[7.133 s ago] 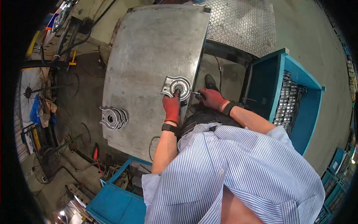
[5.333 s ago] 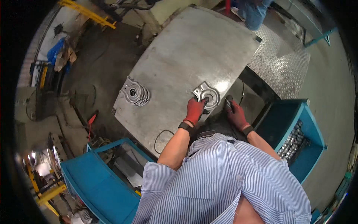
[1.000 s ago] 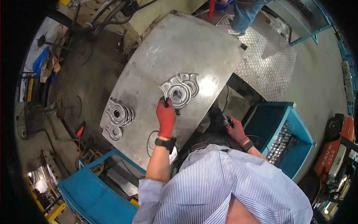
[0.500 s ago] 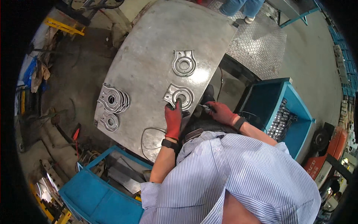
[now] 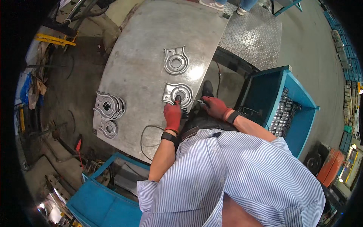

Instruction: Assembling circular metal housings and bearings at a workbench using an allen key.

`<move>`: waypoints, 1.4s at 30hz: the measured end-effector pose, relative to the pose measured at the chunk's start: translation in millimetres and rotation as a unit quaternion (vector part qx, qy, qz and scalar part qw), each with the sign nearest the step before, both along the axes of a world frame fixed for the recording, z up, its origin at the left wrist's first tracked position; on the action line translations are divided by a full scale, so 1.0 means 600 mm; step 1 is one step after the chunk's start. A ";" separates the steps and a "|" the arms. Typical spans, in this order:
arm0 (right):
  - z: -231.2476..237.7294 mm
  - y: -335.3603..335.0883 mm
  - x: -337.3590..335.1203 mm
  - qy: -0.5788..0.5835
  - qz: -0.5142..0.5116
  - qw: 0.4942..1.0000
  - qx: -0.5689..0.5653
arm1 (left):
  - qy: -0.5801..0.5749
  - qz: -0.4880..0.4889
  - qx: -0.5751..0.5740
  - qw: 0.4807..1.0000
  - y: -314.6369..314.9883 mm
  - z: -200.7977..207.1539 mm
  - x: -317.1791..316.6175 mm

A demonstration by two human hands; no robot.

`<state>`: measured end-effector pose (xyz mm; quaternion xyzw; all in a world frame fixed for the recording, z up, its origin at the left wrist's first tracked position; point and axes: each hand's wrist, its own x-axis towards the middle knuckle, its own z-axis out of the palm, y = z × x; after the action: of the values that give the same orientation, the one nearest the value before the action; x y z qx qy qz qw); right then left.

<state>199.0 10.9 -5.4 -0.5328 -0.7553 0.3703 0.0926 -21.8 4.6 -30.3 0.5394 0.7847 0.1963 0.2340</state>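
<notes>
Pressing black fingertips onto the ring of a stamped metal bracket [image 5: 173, 90], the left hand [image 5: 173, 116] is working in a red glove, centre frame. Can't tell whether those fingers are actually gripping or just bearing down — the undersides aren't showing. The bracket is lying near the right-hand edge of the steel table [image 5: 140, 56]. Just right of it, the right hand [image 5: 217, 108], also gloved, is closing its fingers around a slim tool [image 5: 199, 101]; the thin tip is pointing left at the ring's rim. Contact or small gap: not resolvable.

A thin cable [image 5: 143, 138] is looping over the table's near edge, lower centre. A second bracket [image 5: 176, 55] is lying loose above the first. Over at centre left, a stack of brackets [image 5: 114, 106] is sitting near the table edge, with a single bracket [image 5: 104, 128] lying just below it.

Progress, my read: mid-batch. One piece is getting attention, the others are sitting untouched; which are finished and which are waiting isn't showing.

Farther out, a blue bin [image 5: 302, 90] is holding rows of metal parts [image 5: 281, 113] at right; someone's legs [image 5: 247, 3] are showing at the top.
</notes>
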 end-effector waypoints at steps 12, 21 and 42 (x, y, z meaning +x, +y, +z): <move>0.009 0.013 -0.006 -0.022 0.020 1.000 -0.008 | 0.040 -0.046 -0.024 0.998 -0.003 -0.030 -0.018; 0.000 0.007 -0.007 0.002 0.021 1.000 -0.012 | -0.035 0.004 -0.087 0.996 0.009 0.019 -0.012; -0.002 -0.003 -0.008 -0.013 0.011 1.000 -0.016 | 0.024 0.003 -0.077 0.997 0.012 0.014 -0.008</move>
<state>194.1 9.3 -6.4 -0.5306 -0.7560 0.3768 0.0701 -26.8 11.6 -22.1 0.5221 0.8043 0.1230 0.2558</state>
